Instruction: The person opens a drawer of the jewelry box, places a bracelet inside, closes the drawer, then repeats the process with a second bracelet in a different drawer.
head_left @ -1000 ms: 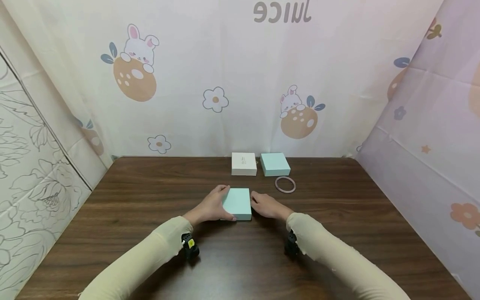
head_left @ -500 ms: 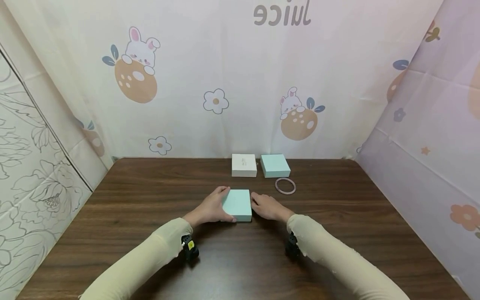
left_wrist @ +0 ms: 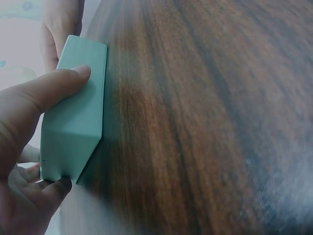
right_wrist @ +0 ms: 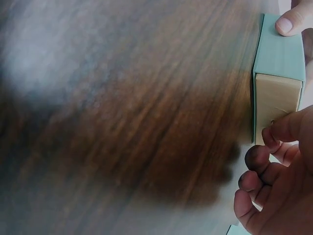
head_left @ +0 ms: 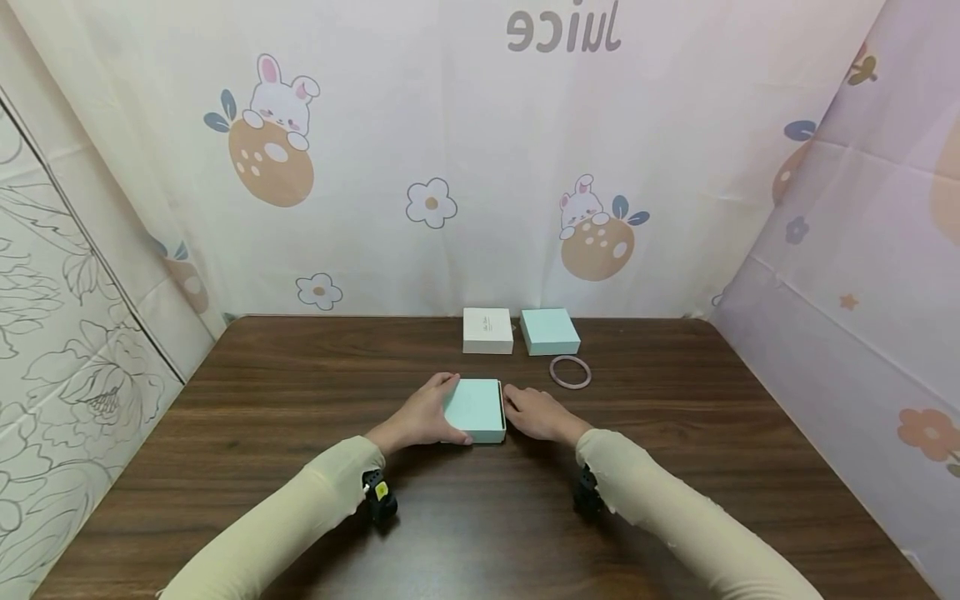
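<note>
Plainly, the left hand (head_left: 422, 413) grips the mint box (head_left: 476, 405), right hand (head_left: 538, 413) pinching its slightly protruding drawer (right_wrist: 277, 95).

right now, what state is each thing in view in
front teal box: partly open
drawer: slightly out at the box's right side
white box: lying flat, no opening visible
rear teal box: lying flat, no opening visible
ring: lying flat
left hand: gripping the front teal box
right hand: fingers curled, seemingly pinching the drawer's end

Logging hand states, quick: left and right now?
Left hand: closed, holding the nearer mint box.
Right hand: closed, pinching at the box's cream end; exact hold unclear.
</note>
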The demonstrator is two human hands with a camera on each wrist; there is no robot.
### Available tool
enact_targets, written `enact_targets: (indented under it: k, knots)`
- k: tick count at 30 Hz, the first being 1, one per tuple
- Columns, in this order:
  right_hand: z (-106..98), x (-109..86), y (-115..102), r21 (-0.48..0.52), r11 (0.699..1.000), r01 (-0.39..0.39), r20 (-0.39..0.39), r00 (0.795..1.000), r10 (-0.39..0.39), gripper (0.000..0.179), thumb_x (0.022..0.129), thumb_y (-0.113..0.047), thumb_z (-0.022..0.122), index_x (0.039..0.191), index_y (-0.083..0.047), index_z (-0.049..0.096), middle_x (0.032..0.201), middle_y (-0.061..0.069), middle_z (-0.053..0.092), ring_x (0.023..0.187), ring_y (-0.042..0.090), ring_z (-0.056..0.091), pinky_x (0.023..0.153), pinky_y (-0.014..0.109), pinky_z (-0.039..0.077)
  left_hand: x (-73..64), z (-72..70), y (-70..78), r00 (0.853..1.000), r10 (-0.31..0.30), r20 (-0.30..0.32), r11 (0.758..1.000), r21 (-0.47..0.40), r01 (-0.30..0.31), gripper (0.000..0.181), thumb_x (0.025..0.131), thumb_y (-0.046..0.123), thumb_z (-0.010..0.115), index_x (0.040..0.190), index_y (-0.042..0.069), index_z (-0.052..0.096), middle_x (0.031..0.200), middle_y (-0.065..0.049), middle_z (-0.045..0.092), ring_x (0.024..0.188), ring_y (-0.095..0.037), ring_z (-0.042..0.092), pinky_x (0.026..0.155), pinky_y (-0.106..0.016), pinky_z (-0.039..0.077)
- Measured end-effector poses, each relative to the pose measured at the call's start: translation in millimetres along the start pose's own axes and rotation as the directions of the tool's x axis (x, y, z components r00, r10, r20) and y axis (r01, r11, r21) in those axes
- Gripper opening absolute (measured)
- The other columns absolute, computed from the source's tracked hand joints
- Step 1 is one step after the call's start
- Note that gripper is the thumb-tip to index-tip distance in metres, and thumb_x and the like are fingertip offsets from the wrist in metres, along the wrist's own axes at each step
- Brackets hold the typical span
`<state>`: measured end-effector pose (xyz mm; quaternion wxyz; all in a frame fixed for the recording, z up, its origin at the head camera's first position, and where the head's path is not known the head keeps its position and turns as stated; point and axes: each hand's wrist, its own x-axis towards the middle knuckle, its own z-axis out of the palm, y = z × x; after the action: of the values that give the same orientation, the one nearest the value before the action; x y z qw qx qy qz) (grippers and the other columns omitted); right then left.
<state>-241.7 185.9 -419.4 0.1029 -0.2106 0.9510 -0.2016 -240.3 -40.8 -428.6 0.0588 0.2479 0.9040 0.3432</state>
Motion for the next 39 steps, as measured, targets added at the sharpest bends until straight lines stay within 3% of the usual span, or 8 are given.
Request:
enact_targets:
  k: [39]
  knots:
    - [-2.4,-6.0,0.6,-0.023,1.0,0.0,-0.039,0.999,-0.001,0.022,0.102,-0.015,0.042,0.08,-0.012,0.047,0.063,0.001,0.044,0.054,0.016,0.041,0.057,0.032,0.033,-1.3,0.1,-1.9,1.0,-0.019,-0.001,1.0,-0.009,0.019,0.107,0.065,0.034,0.089,0.147,-0.004,0.031,0.146,-0.016,0.034,0.122,-0.03,0.044,0.095,-0.043,0.04]
